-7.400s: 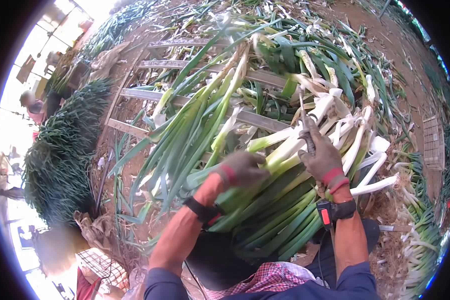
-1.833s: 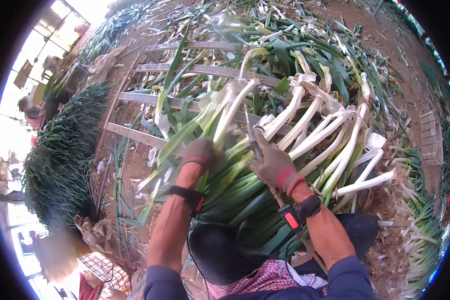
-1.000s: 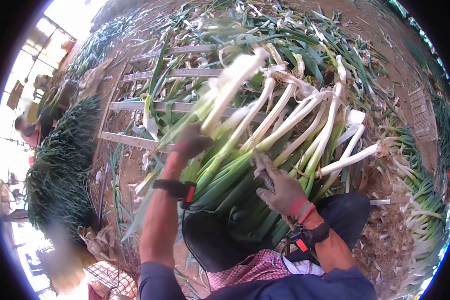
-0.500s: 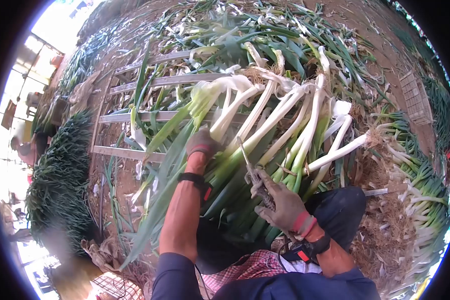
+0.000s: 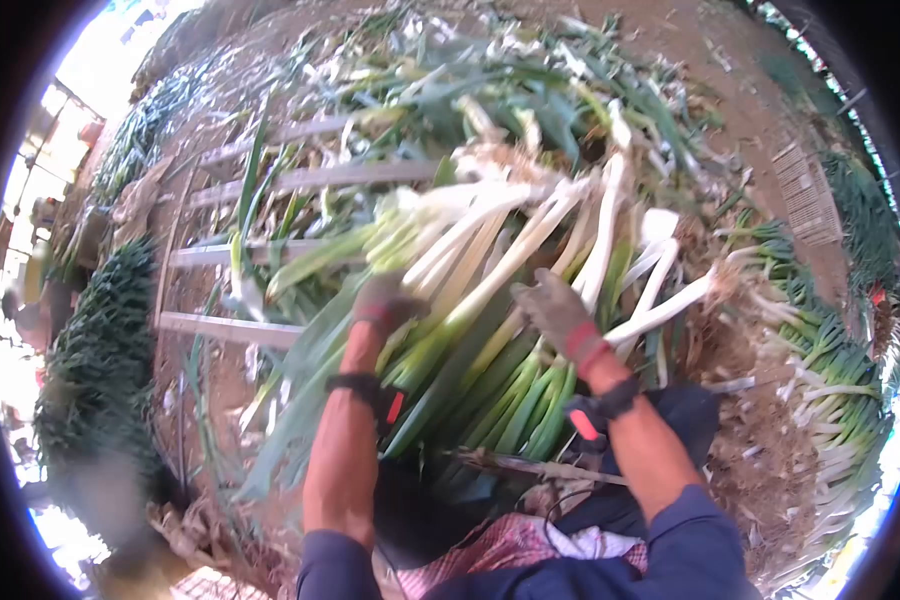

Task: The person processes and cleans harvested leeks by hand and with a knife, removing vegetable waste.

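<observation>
Long leeks (image 5: 485, 290) with white stems and green leaves lie in a loose heap before me, their roots pointing away. My left hand (image 5: 385, 303), in a dirty glove, is closed around green leek stalks on the heap's left side. My right hand (image 5: 558, 312), also gloved, touches the white stems further right; its fingers are blurred, and whether they grip a stem is unclear. The knife-like tool (image 5: 540, 466) lies across near my lap, out of both hands.
A slatted metal frame (image 5: 235, 326) lies at the left under leaves. Piled greens (image 5: 100, 370) stand beyond it. A row of trimmed leeks (image 5: 835, 400) curves down the right side, near a pale crate (image 5: 806, 195). Leaf scraps cover the ground ahead.
My right hand has let go of the tool, which now lies near my lap, and has moved up to the white stems. My left hand stays at the leeks. The view has shifted slightly.
</observation>
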Tool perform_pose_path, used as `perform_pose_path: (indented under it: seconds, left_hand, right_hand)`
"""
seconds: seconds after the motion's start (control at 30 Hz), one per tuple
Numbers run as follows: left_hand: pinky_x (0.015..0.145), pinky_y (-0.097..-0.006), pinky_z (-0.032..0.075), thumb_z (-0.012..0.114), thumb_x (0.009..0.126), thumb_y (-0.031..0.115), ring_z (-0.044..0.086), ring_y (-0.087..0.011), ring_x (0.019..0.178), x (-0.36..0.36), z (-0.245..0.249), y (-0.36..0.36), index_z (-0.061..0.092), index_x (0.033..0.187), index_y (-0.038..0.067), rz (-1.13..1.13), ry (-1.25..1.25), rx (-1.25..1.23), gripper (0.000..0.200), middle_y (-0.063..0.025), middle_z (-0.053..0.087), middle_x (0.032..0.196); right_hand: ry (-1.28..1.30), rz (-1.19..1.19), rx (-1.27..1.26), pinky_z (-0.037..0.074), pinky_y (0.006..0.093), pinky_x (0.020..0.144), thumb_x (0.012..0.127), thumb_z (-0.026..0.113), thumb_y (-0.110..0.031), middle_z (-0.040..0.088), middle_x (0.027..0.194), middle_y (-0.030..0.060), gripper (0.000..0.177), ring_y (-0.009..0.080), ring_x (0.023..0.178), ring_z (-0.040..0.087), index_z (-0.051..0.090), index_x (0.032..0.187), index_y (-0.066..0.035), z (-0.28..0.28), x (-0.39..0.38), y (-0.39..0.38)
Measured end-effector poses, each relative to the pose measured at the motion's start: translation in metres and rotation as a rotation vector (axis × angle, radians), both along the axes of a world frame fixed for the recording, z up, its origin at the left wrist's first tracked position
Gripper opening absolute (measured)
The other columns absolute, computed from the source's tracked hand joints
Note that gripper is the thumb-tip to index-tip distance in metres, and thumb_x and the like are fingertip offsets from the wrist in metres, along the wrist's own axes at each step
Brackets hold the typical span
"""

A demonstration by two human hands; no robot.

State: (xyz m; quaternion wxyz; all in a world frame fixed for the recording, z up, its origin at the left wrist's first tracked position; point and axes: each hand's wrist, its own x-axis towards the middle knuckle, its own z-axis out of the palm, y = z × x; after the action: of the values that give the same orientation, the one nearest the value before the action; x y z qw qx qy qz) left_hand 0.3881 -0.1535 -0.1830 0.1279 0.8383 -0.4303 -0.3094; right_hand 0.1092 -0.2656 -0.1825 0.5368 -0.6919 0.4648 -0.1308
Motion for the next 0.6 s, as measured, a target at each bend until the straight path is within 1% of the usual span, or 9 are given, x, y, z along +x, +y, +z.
perform_pose_path:
  seconds: [0.07,0.1,0.17,0.2,0.23,0.3,0.4,0.5,0.6]
  left_hand:
    - [0.089,-0.043,0.054,0.086,0.06,0.048,0.07,-0.0371,0.102,0.012,-0.034,0.007,0.074,0.112,0.006,0.013,0.025,-0.086,0.068,-0.0218,0.073,0.111]
    - [0.092,-0.0427,0.054,0.087,0.06,0.048,0.069,-0.0371,0.106,0.019,-0.05,0.007,0.073,0.116,0.006,-0.017,0.072,-0.141,0.072,-0.0218,0.072,0.114]
    - [0.088,-0.0428,0.055,0.09,0.055,0.045,0.071,-0.0371,0.099,0.023,-0.052,0.0,0.077,0.105,0.004,-0.014,0.154,-0.09,0.066,-0.0212,0.075,0.105]
    - [0.083,-0.0416,0.056,0.09,0.055,0.041,0.072,-0.0354,0.092,0.016,-0.029,-0.002,0.078,0.102,0.003,0.044,0.191,-0.062,0.062,-0.0208,0.076,0.1]
    - [0.079,-0.0398,0.056,0.09,0.055,0.037,0.073,-0.0316,0.087,0.018,-0.038,-0.004,0.077,0.103,0.001,0.072,0.264,-0.079,0.062,-0.0201,0.076,0.098]
    - [0.079,-0.0383,0.055,0.089,0.056,0.032,0.072,-0.0265,0.085,0.021,-0.049,-0.007,0.077,0.103,0.0,0.072,0.338,-0.098,0.058,-0.017,0.076,0.095]
    - [0.085,-0.0352,0.054,0.09,0.06,0.016,0.069,-0.0206,0.09,0.016,-0.013,-0.009,0.075,0.117,0.001,0.106,0.441,0.008,0.06,-0.0098,0.076,0.103]
    - [0.077,-0.0364,0.054,0.089,0.059,0.019,0.07,-0.0217,0.083,0.019,-0.025,-0.003,0.077,0.105,-0.002,0.143,0.529,-0.121,0.051,-0.012,0.076,0.093]
    - [0.078,-0.0342,0.055,0.09,0.061,0.018,0.07,-0.0195,0.083,0.018,-0.008,0.001,0.077,0.108,-0.002,0.128,0.516,-0.124,0.052,-0.0107,0.077,0.095]
  right_hand:
    - [-0.051,-0.133,-0.093,0.054,0.0438,0.072,0.09,0.073,-0.036,0.069,0.08,0.0164,0.042,0.0297,0.076,0.068,0.062,0.102,0.002,-0.043,0.032,-0.039]
    - [-0.07,-0.238,-0.069,0.054,0.0422,0.071,0.089,0.075,-0.036,0.07,0.081,0.0146,0.042,0.0267,0.076,0.068,0.064,0.103,0.002,-0.038,0.044,-0.043]
    - [-0.083,-0.462,0.001,0.053,0.0363,0.068,0.089,0.078,-0.035,0.071,0.084,0.0084,0.042,0.0167,0.074,0.064,0.069,0.106,0.002,-0.021,0.069,-0.047]
    - [-0.062,-0.458,-0.046,0.054,0.0361,0.067,0.087,0.08,-0.034,0.071,0.083,0.0093,0.041,0.0173,0.072,0.065,0.07,0.103,0.002,-0.027,0.075,-0.048]
    - [-0.037,-0.453,-0.074,0.054,0.036,0.066,0.085,0.082,-0.034,0.072,0.081,0.0102,0.041,0.0179,0.069,0.066,0.07,0.1,0.002,-0.028,0.081,-0.048]
    - [0.012,-0.337,-0.053,0.054,0.0359,0.064,0.085,0.081,-0.033,0.071,0.075,0.0098,0.038,0.0178,0.067,0.067,0.07,0.094,0.002,-0.02,0.091,-0.045]
    - [0.072,-0.238,-0.062,0.055,0.0356,0.06,0.085,0.081,-0.034,0.07,0.07,0.01,0.039,0.0181,0.062,0.067,0.068,0.088,0.002,-0.022,0.097,-0.043]
    - [0.202,-0.161,-0.2,0.057,0.0419,0.075,0.088,0.076,-0.04,0.073,0.086,0.0199,0.046,0.0324,0.081,0.073,0.065,0.098,0.004,-0.013,0.102,-0.036]
    - [0.255,-0.151,-0.296,0.054,0.0469,0.089,0.09,0.073,-0.042,0.071,0.108,0.0278,0.053,0.0417,0.101,0.071,0.063,0.113,0.004,0.014,0.104,-0.026]
